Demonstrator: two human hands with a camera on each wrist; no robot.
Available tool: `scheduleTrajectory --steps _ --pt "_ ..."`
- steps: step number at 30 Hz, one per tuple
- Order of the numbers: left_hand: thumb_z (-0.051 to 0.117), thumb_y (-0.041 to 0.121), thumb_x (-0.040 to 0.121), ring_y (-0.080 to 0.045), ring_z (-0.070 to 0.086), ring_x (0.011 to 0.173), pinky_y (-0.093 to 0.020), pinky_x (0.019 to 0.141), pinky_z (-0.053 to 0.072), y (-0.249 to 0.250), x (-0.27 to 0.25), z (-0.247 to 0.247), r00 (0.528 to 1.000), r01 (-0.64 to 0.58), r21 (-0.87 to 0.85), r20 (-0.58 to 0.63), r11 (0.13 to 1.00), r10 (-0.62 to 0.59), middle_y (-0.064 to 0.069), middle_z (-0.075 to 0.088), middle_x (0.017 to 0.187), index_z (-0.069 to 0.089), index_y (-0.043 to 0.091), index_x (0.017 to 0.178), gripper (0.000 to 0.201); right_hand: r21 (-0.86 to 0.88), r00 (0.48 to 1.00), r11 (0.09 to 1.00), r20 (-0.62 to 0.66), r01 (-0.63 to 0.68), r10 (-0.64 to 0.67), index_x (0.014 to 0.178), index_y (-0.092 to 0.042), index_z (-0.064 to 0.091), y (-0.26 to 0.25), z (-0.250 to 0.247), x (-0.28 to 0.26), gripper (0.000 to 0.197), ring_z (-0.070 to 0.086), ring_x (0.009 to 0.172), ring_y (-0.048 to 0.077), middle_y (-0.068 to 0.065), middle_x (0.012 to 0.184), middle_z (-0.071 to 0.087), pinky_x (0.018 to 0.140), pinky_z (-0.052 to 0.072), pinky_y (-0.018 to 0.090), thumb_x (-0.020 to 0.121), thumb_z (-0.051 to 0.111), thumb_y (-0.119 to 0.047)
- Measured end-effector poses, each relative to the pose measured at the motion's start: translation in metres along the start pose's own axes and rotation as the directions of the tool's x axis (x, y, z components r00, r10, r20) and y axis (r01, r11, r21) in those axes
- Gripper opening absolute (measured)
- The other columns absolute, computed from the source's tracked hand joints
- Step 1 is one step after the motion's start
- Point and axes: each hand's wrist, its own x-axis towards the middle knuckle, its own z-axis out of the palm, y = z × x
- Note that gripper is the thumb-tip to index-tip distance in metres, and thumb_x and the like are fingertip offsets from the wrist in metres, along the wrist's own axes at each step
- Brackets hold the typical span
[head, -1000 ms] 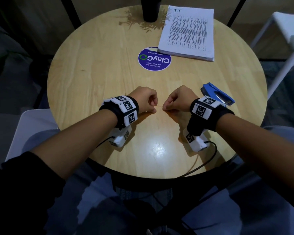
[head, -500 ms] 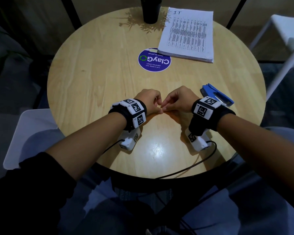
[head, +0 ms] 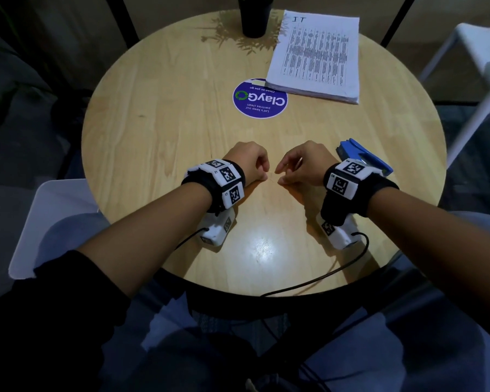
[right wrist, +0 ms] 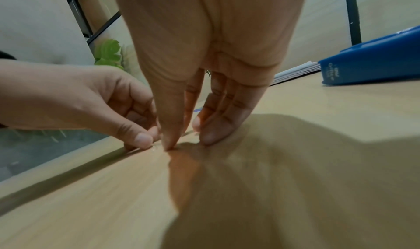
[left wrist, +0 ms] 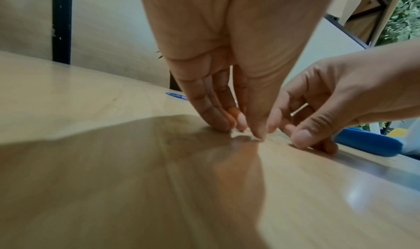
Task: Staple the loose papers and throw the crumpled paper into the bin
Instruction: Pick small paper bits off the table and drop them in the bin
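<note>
Both hands rest mid-table, fingertips facing. Between them lies a thin, small metallic strip [head: 270,180], too small to identify; it glints [right wrist: 154,147] in the right wrist view. My left hand [head: 263,176] has curled fingers and pinches at the strip's left end, thumb tip down on the wood [left wrist: 256,134]. My right hand [head: 280,176] pinches at the other end, thumb pressed to the table [right wrist: 168,145]. A blue stapler [head: 362,159] lies just behind my right wrist. The stack of printed papers [head: 317,55] sits at the far right. No crumpled paper or bin is in view.
The round wooden table [head: 167,123] carries a purple sticker [head: 259,99] in its middle and a black pot [head: 255,18] at the far edge. White chairs stand at the left [head: 54,222] and the far right [head: 478,52]. Cables hang off the near edge.
Half a second ago the fingertips of both hands were touching. They have since drawn slightly apart, and a small gap shows between them.
</note>
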Motion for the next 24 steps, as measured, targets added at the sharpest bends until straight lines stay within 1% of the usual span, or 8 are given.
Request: scheduleTrajectory --steps 3,8,11,14,17,19,21,24 --pt "0.068 0.016 0.083 -0.018 0.062 0.093 -0.025 0.078 0.044 -0.008 0.001 -0.002 1.000 0.013 -0.012 -0.008 1.000 -0.013 -0.004 0.070 0.098 0.071 0.010 0.093 0.013 0.049 0.999 0.998 -0.044 -0.025 0.028 0.084 -0.018 0.076 0.005 0.002 0.002 0.010 0.056 0.068 0.004 -0.013 0.067 0.062 0.062 0.040 0.014 0.075 0.077 -0.024" --pt "0.063 0.017 0.086 -0.016 0.058 0.087 -0.025 0.076 0.041 -0.004 0.002 0.003 1.000 0.023 -0.036 -0.016 0.999 -0.023 -0.004 0.069 0.098 0.070 0.011 0.093 0.011 0.064 0.999 0.998 -0.052 -0.005 0.008 0.079 -0.018 0.073 -0.007 0.013 0.011 0.009 0.053 0.066 0.001 -0.012 0.064 0.060 0.061 0.041 0.015 0.074 0.078 -0.024" --pt "0.060 0.016 0.088 -0.015 0.055 0.088 -0.025 0.077 0.039 -0.010 0.002 -0.002 0.999 0.040 -0.056 -0.014 0.998 -0.040 -0.003 0.067 0.100 0.069 0.011 0.097 0.013 0.086 1.000 0.996 -0.015 0.027 -0.026 0.086 -0.019 0.073 -0.004 0.007 0.010 0.012 0.055 0.070 0.005 -0.009 0.068 0.061 0.069 0.044 0.019 0.075 0.077 -0.018" --pt "0.060 0.014 0.089 -0.015 0.055 0.091 -0.024 0.079 0.039 -0.018 0.001 -0.006 0.998 0.058 -0.073 -0.004 0.996 -0.058 -0.003 0.066 0.104 0.068 0.011 0.100 0.014 0.089 0.994 0.993 0.065 0.077 -0.083 0.102 -0.023 0.074 0.000 0.002 0.008 0.027 0.060 0.082 0.009 -0.010 0.081 0.066 0.081 0.048 0.024 0.076 0.076 -0.014" --pt "0.059 0.013 0.089 -0.015 0.055 0.092 -0.024 0.079 0.039 -0.017 0.001 -0.005 0.998 0.065 -0.093 0.005 0.993 -0.065 -0.005 0.067 0.107 0.067 0.011 0.101 0.015 0.050 0.982 0.991 0.138 0.123 -0.129 0.110 -0.023 0.071 -0.005 0.003 0.013 0.034 0.057 0.075 0.005 -0.017 0.076 0.063 0.076 0.045 0.018 0.077 0.074 -0.017" --pt "0.058 0.012 0.089 -0.015 0.056 0.092 -0.024 0.078 0.040 -0.017 0.001 -0.004 0.998 0.067 -0.094 0.006 0.993 -0.067 -0.006 0.067 0.107 0.067 0.012 0.101 0.015 0.060 0.976 0.990 0.171 0.128 -0.137 0.108 -0.020 0.072 -0.006 0.002 0.018 0.031 0.058 0.074 0.004 -0.012 0.081 0.068 0.073 0.045 0.016 0.077 0.074 -0.018" --pt "0.058 0.012 0.089 -0.013 0.054 0.089 -0.023 0.078 0.039 -0.019 0.001 -0.005 0.997 0.075 -0.111 0.007 0.991 -0.075 -0.006 0.068 0.107 0.067 0.012 0.100 0.015 0.120 0.979 0.987 0.159 0.108 -0.126 0.101 -0.017 0.075 -0.003 0.002 0.022 0.026 0.062 0.079 0.007 -0.003 0.088 0.073 0.075 0.047 0.017 0.075 0.076 -0.019" --pt "0.059 0.012 0.088 -0.012 0.054 0.088 -0.023 0.078 0.038 -0.019 0.002 -0.005 0.996 0.086 -0.120 0.018 0.989 -0.084 -0.006 0.068 0.107 0.068 0.012 0.100 0.014 0.178 0.986 0.980 0.124 0.090 -0.113 0.093 -0.014 0.077 0.001 0.004 0.024 0.022 0.064 0.080 0.008 0.001 0.088 0.075 0.078 0.049 0.020 0.072 0.079 -0.019"
